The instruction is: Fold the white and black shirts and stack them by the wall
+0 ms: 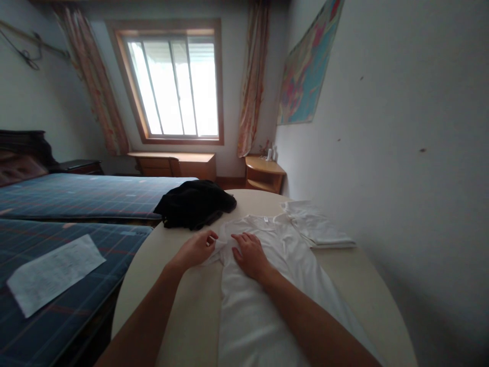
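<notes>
A white shirt lies spread on the round table, its collar end pointing away from me and a small label showing there. My left hand is closed on the shirt's left sleeve, pinching the cloth near the shoulder. Resting on the upper chest of the shirt is my right hand, palm down with its fingers spread. The lower part of the shirt runs toward me and is partly covered by my right forearm.
Black clothing sits bunched at the table's far left. A folded white garment lies at the far right. The cream table stands between a wall and beds with blue plaid mattresses. Paper lies on the nearer mattress.
</notes>
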The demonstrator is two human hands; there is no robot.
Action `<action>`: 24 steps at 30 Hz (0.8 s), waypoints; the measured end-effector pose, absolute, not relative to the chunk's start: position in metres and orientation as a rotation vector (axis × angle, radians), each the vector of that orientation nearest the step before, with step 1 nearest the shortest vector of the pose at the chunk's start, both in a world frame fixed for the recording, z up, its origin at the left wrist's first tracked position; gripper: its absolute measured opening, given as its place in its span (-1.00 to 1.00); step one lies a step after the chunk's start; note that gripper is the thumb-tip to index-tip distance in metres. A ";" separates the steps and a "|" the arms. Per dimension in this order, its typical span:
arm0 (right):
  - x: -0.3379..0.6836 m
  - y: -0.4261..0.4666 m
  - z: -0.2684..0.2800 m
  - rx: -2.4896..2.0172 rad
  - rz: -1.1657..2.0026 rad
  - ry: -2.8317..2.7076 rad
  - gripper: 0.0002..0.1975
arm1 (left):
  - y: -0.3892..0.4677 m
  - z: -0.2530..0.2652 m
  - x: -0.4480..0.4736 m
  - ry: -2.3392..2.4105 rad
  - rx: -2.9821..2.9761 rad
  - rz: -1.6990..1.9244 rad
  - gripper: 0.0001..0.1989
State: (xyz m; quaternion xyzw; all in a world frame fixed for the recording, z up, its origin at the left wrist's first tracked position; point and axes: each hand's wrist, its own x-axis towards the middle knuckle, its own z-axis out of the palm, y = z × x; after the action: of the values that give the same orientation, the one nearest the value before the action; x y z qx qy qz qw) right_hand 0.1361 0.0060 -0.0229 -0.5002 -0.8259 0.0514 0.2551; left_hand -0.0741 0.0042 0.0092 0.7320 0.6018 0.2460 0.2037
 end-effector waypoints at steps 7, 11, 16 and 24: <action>0.136 0.005 -0.021 -1.299 0.114 -2.251 -0.61 | -0.003 0.011 -0.072 1.600 2.134 0.587 -0.66; 0.136 0.004 -0.020 -1.258 0.098 -2.272 -0.64 | -0.002 0.014 -0.072 1.692 2.199 0.506 -0.81; 0.135 0.004 -0.021 -1.261 0.097 -2.257 -0.62 | 0.000 0.025 -0.074 1.917 2.165 0.837 -0.78; 0.136 0.001 -0.018 -1.339 0.139 -2.300 -0.56 | 0.002 0.023 -0.096 2.327 1.832 0.930 -0.71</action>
State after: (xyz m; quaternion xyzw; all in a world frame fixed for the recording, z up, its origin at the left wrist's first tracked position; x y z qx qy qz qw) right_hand 0.1359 0.0006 -0.0177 -0.4882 -0.8387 0.0508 0.2359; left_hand -0.0963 0.0024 0.0234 0.5901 0.7495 0.2996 0.0183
